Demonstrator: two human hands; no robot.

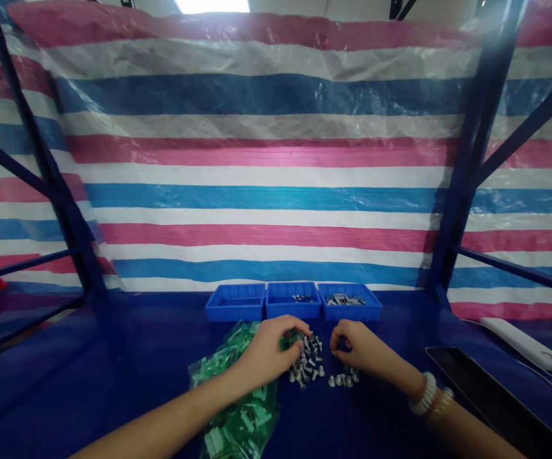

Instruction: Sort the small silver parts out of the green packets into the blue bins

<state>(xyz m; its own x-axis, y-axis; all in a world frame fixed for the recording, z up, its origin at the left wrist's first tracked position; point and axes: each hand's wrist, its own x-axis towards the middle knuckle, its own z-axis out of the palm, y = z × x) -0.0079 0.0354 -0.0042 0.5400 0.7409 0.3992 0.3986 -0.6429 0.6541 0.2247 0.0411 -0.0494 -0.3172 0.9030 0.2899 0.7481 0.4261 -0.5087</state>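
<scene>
My left hand (272, 350) reaches over the edge of a pile of small metal bolts (310, 358), thumb and index finger curved and apart at its left side. Beneath that forearm lies a green plastic bag (240, 417) with pale pieces showing through. My right hand (359, 344) is to the right of the pile, its fingers curled in and pressed together; whatever they hold is too small or hidden to make out. Just below it, several more bolts (343, 379) sit in a small separate group, partly covered by the hand.
Three blue bins stand in a row behind: a left bin (234, 312), a middle bin (293, 310) with a few small metal parts, and a right bin (352, 312) holding more parts. A dark flat device (486, 395) and a white power strip (527, 344) lie at right.
</scene>
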